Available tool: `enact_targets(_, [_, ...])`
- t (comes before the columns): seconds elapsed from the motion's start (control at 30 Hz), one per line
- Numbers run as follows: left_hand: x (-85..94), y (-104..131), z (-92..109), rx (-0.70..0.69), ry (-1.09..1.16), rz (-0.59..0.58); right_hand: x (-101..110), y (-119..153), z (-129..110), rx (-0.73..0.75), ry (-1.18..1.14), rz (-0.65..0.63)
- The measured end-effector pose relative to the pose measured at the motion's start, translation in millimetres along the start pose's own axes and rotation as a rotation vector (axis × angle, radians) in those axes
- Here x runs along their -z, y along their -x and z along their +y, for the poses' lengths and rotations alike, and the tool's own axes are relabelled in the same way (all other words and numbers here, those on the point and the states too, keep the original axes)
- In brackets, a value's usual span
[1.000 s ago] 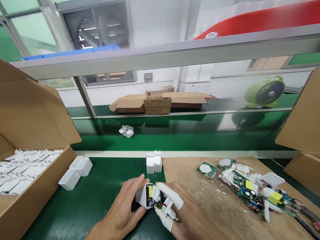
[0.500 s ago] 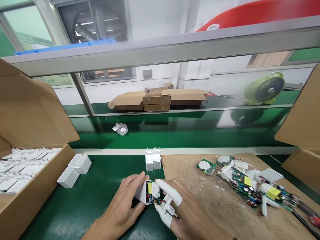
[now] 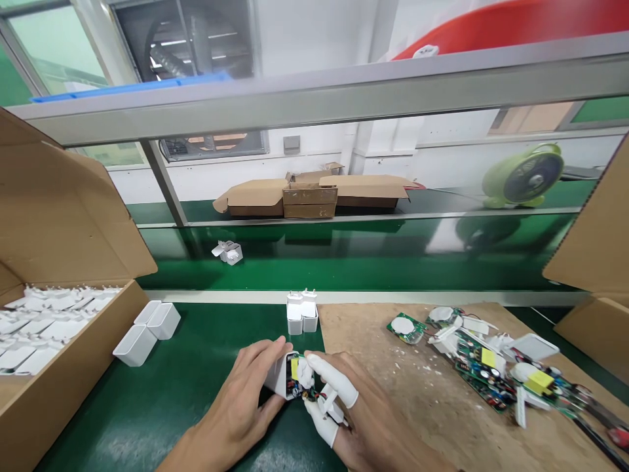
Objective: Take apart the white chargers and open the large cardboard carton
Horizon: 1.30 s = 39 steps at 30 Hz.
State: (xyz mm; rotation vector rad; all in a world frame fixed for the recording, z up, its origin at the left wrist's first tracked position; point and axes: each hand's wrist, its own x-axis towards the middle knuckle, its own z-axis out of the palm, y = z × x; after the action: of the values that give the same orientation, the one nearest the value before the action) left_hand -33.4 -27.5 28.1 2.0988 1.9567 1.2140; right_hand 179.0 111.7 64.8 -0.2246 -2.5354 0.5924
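Observation:
My left hand [image 3: 248, 393] grips a white plastic charger housing [image 3: 278, 377] from the left, fingers over its top and thumb below. Inside the housing's open right end sits a circuit board [image 3: 296, 373] with a yellow transformer and a white blob on it. White finger covers are on the thumb and index finger of my right hand [image 3: 354, 400]. Those fingers pinch the board's outer end and a small white plug piece [image 3: 331, 403] joined to it by thin wires. Part of the board is hidden by the housing and my fingers.
White housings [image 3: 135, 344] stand beside a cardboard box [image 3: 73, 367] of white parts at left. Two plug-ended white chargers [image 3: 301, 313] stand ahead. Several circuit boards [image 3: 484, 367] and a red-handled tool [image 3: 609, 419] lie on the brown board [image 3: 373, 328]. A white cluster [image 3: 227, 252] rests on the green belt [image 3: 344, 272].
The white cluster on the green belt has shifted to the left. My hands keep nearly the same grip on the housing and the circuit board.

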Motion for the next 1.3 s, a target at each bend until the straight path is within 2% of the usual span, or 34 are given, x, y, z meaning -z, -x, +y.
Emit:
enact_targets(0.33, [-1.3, -1, -3, -0.025, 0.043, 0.035, 5, -2, -3, 0.044, 0.044, 0.053])
enact_targets(0.57, [-0.7, -4, 1, -0.042, 0.007, 0.055, 3, 3, -1, 0.025, 0.01, -0.017])
enact_targets(0.77, [-0.2, -5, 8, -0.085, 0.045, 0.058, 1, 2, 0, 0.055, 0.019, -0.003])
enact_targets(0.87, [-0.6, -2, 7, -0.021, 0.129, -0.047, 7, -3, -2, 0.102, -0.082, 0.106])
enact_targets(0.93, [-2.3, -1, 6, 0.048, 0.224, -0.144, 10, -5, -1, 0.043, -0.171, 0.155])
enact_targets(1.0, [-4.8, -3, 6, 0.108, 0.34, -0.185, 8, -4, 3, -0.03, -0.192, 0.168])
enact_targets(1.17, [-5.9, -11, 9, 0.208, 0.591, -0.159, -10, -1, 14, -0.023, -0.059, 0.099])
enact_targets(1.3, [2.0, -13, 7, 0.272, 0.701, -0.09, -4, -8, 4, 0.107, 0.03, 0.018])
